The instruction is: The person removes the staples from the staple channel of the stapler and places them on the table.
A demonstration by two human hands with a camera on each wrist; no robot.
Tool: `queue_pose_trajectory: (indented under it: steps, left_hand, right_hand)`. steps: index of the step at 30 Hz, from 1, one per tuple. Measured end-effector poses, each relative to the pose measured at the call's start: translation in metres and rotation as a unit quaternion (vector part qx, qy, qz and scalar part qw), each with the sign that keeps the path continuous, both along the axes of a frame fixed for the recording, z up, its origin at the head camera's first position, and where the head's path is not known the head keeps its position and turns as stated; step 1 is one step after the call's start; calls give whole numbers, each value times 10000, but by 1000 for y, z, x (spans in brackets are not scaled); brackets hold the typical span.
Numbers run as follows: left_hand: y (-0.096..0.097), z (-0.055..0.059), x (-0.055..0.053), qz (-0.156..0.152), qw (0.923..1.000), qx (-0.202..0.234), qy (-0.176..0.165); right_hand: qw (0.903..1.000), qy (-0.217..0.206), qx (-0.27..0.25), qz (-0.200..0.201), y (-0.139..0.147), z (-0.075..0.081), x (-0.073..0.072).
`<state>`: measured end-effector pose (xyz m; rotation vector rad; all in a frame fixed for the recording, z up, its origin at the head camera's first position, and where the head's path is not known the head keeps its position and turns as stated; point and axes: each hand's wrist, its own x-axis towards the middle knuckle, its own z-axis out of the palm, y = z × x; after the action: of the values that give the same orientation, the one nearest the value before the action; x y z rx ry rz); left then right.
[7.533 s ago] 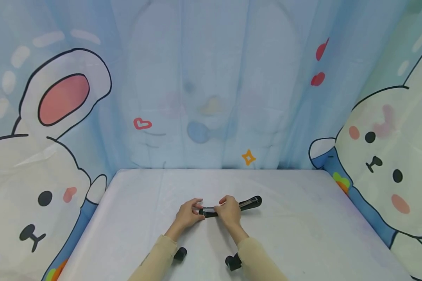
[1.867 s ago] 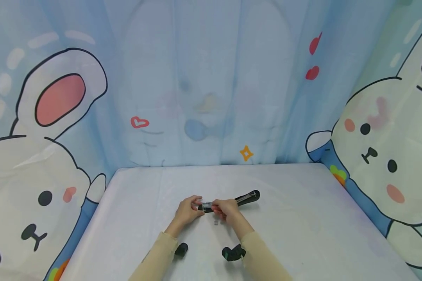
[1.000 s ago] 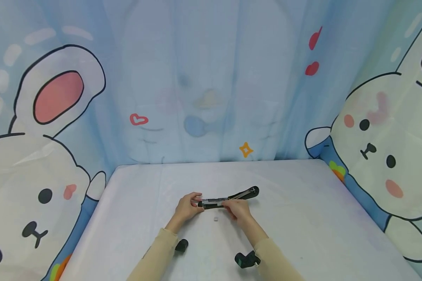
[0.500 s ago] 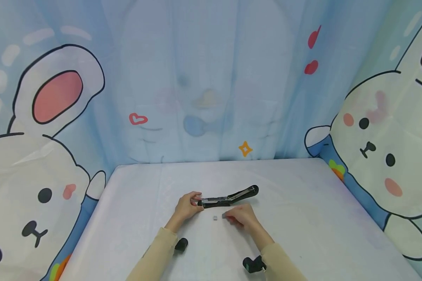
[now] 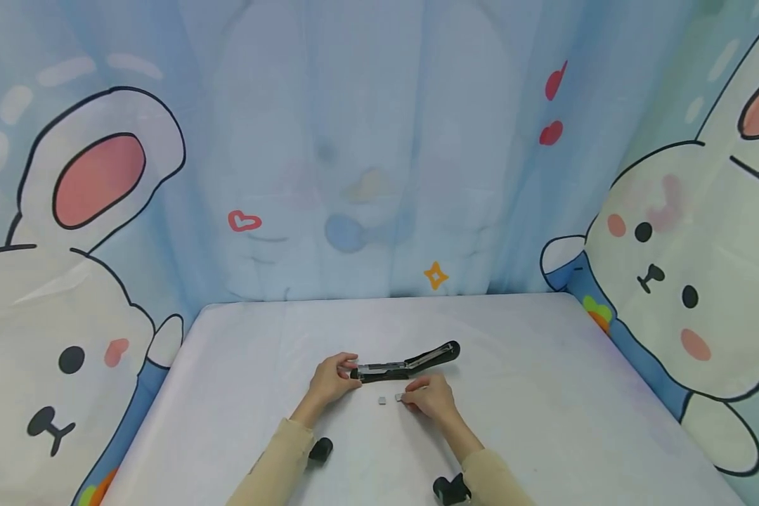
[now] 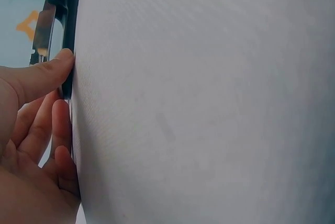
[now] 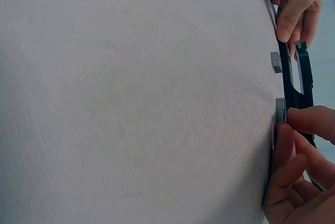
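A black stapler (image 5: 386, 377) lies on the white table, its top arm swung back to the right and the metal staple channel exposed. My left hand (image 5: 331, 379) grips its left end, thumb on the near side in the left wrist view. Just in front of the stapler, my right hand (image 5: 433, 399) pinches a short grey strip of staples (image 7: 280, 110) between thumb and fingers, close over the tabletop. A second short staple strip (image 5: 382, 400) rests on the table, left of the held one.
The white-covered table (image 5: 544, 407) ends at a blue curtain (image 5: 379, 140) printed with rabbits. Dark wrist cameras, such as the right one (image 5: 452, 490), hang under both sleeves.
My right hand has left the stapler and come to its near side with a strip of staples. The other strip appeared on the table earlier. My left hand keeps its grip.
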<state>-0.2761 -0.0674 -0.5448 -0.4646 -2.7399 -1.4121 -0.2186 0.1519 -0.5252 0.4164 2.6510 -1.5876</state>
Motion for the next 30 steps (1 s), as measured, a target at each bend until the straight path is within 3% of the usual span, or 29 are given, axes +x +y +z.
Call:
queue_pose_trajectory:
  steps: [11, 17, 24, 30]
  left_hand:
    - [1, -2, -2, -147, 9998, 50, 108]
    - [-3, -2, 1, -15, 9998, 174, -6]
    - [-2, -4, 2, -59, 9998, 189, 1]
    - [-1, -5, 1, -52, 9999, 146, 11]
  right_hand:
    - [9988, 344, 316, 130, -6, 6, -3]
    - [9973, 447, -339, 465, -34, 16, -20]
    - [9980, 408, -461, -146, -52, 13, -37]
    - [9975, 577, -68, -403, -53, 11, -32]
